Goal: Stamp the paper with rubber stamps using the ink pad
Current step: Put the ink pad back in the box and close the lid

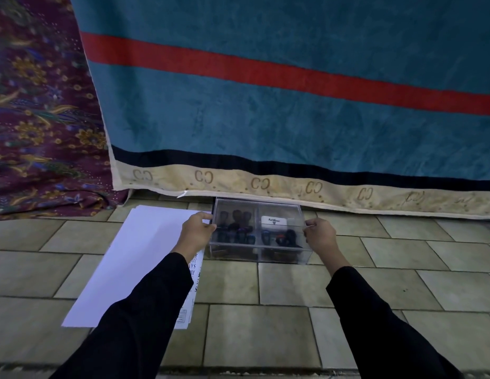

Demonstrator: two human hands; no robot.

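A clear plastic box (259,254) with a lid stands on the tiled floor. Inside it are several dark rubber stamps (235,227) on the left and a white Artline ink pad (274,221) on the right. My left hand (196,231) grips the box's left side and my right hand (320,233) grips its right side, fingers curled at the lid's edge. A white sheet of paper (129,258) lies on the floor left of the box, partly under my left forearm.
A teal towel (293,105) with a red stripe hangs just behind the box, its cream hem reaching the floor. Purple floral cloth (41,119) hangs at the left. A printed sheet (193,280) pokes out under the white paper. Beige floor tiles (293,310) spread in front.
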